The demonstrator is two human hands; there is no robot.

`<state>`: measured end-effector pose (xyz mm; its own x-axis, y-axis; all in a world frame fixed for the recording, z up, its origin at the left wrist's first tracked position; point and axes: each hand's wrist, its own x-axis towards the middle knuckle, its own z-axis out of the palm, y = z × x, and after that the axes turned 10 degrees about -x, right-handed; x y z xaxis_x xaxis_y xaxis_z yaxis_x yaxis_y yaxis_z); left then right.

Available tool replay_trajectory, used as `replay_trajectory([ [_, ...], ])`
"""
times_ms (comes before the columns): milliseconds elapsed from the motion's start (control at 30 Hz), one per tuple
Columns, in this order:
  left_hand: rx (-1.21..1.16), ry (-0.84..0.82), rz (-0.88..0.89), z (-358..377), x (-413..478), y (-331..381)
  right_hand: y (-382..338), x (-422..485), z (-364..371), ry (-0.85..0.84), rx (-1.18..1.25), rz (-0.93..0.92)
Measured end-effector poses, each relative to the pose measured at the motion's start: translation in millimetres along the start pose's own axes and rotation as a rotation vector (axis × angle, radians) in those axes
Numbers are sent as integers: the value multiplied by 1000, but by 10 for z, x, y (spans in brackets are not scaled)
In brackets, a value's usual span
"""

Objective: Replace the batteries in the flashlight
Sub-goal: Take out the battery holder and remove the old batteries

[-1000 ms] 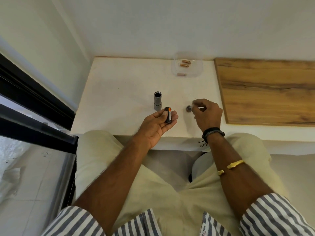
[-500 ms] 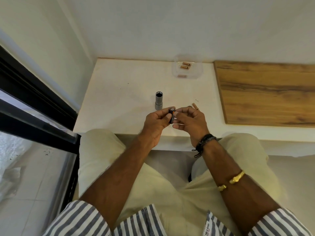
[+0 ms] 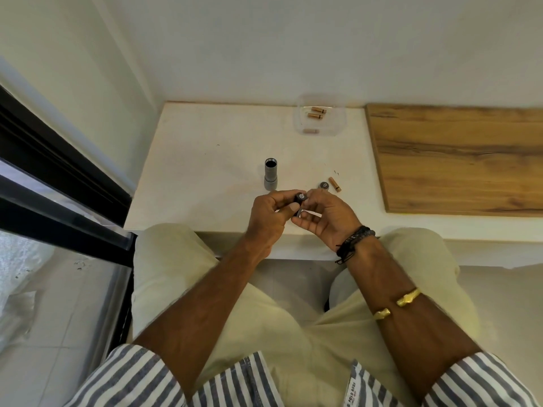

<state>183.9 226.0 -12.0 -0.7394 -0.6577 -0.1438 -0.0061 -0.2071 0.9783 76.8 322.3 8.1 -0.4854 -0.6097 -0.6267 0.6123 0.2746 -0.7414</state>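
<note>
Blue-and-white striped sleeves (image 3: 141,374), pale cream trousers (image 3: 182,277) — black cord bracelets (image 3: 354,239) and gold bangle (image 3: 407,298), right arm.

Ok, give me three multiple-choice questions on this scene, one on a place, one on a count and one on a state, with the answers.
1. Where does the flashlight body stand?
A. on the wooden board
B. on the white table
C. in the clear container

2. How many batteries lie loose beside the cap?
A. one
B. three
C. none

3. How is the battery holder held?
A. lying on the table
B. in one hand only
C. in both hands

Answers:
1 B: it stands upright on the table, beyond the hands.
2 A: a single battery lies right of the cap.
3 C: the left hand and right hand both grip it.
</note>
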Motion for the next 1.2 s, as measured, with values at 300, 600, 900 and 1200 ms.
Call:
replay_trajectory([
  [300, -86, 55, -36, 34, -8, 12, 17, -2, 11, 32, -63, -143],
  [600, -202, 119, -142, 19, 47, -10, 53, 57, -29, 215, -289, -379],
  [900, -621, 203, -483, -41, 129, -45, -43, 235, -328, 380, -69, -365],
  [1200, -607, 114, -478, -38, 117, -70, -85, 612, -575, 709, -423, -409],
])
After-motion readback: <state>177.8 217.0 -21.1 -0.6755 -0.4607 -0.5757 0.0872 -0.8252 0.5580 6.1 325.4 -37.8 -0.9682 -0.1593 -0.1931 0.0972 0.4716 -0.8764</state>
